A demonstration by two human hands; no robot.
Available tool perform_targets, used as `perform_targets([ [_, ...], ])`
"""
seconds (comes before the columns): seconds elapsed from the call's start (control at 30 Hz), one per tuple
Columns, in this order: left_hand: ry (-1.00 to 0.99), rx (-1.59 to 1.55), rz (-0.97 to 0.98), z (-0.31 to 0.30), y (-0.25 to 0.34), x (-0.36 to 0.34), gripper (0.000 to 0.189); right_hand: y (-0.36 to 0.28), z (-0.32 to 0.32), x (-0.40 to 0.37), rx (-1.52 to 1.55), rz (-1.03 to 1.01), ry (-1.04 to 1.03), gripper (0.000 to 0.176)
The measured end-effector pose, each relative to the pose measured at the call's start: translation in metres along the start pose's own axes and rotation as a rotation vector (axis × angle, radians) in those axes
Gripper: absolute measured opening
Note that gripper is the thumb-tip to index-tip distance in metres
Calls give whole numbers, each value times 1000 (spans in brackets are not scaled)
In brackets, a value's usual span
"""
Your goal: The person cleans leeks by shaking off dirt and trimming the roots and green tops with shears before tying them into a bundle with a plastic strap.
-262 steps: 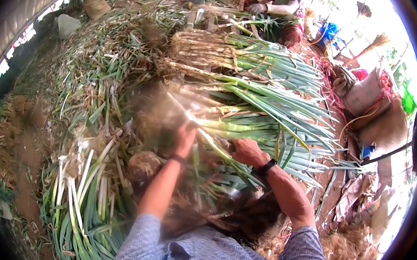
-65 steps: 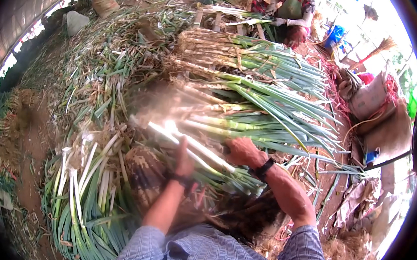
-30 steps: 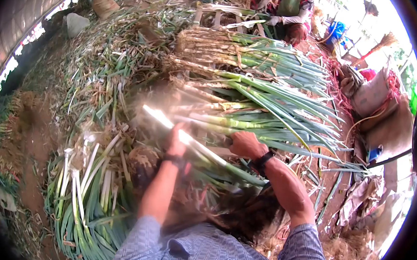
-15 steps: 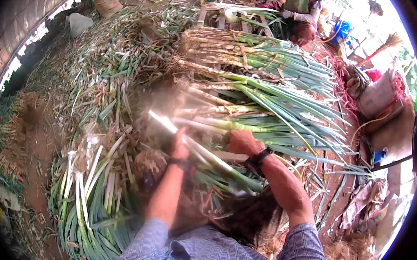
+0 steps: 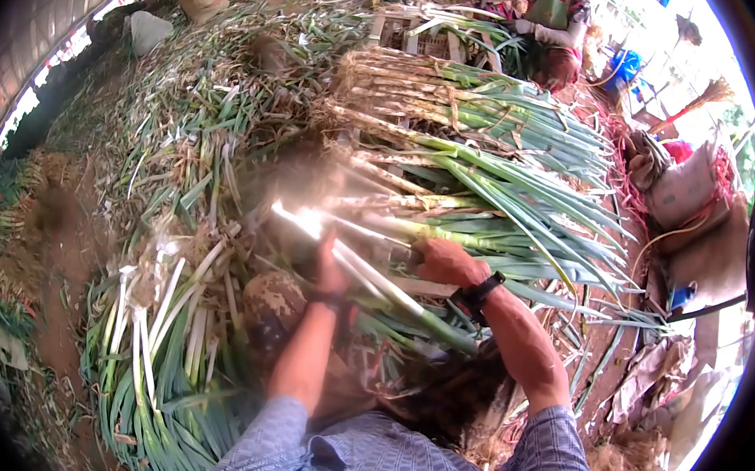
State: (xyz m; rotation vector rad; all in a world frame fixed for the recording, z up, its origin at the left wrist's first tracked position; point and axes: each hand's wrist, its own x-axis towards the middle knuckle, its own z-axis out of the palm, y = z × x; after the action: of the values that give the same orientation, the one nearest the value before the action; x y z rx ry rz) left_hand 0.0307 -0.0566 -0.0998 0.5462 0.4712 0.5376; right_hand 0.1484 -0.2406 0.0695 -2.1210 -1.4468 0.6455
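My left hand (image 5: 332, 266) is wrapped round the white stem of a leek (image 5: 382, 290), which slants from upper left to lower right, its green end near my right forearm. A bright glare lies over its white end. My right hand (image 5: 447, 262), with a dark watch at the wrist, is closed beside the pile of untrimmed leeks (image 5: 504, 174); a thin pale stalk runs to its fingers from the left. Whether it grips that stalk is hidden. Below left of my left hand lie clean white-stemmed leeks (image 5: 146, 351).
Leaf and root scraps (image 5: 184, 117) cover the ground at the left. Another person (image 5: 554, 33) in an apron is at the top, by a wooden crate (image 5: 409, 35). Sacks (image 5: 683, 182) and red twine lie at the right. A broom (image 5: 707, 94) stands upper right.
My right hand has moved slightly right and down, and a thin pale stalk now shows between the hands. My left hand still holds the leek. The view has shifted a little.
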Motion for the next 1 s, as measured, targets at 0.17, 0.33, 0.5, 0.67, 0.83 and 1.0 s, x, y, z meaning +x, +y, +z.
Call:
perform_targets([
  [0.17, -65, -59, -2, -1, 0, -9, 49, -11, -7, -9, -15, -30, -46, 68],
  [0.33, -70, -23, -14, -16, -7, -16, 47, -34, -24, -22, 124, 69, -163, 63],
  [0.5, -83, 29, -124, -20, -17, -27, 39, -22, -14, -36, 212, -88, 67, 30],
  [0.67, -63, 173, -31, -40, -36, -13, 36, -13, -17, -47, 78, 48, 25, 30],
  [0.83, 41, -77, -89, -37, -40, -8, 34, 61, 6, -50, -305, 407, -154, 30],
  [1.0, 21, -68, -106, -36, -39, -11, 35, 69, 19, -47, -238, 386, -82, 29],
])
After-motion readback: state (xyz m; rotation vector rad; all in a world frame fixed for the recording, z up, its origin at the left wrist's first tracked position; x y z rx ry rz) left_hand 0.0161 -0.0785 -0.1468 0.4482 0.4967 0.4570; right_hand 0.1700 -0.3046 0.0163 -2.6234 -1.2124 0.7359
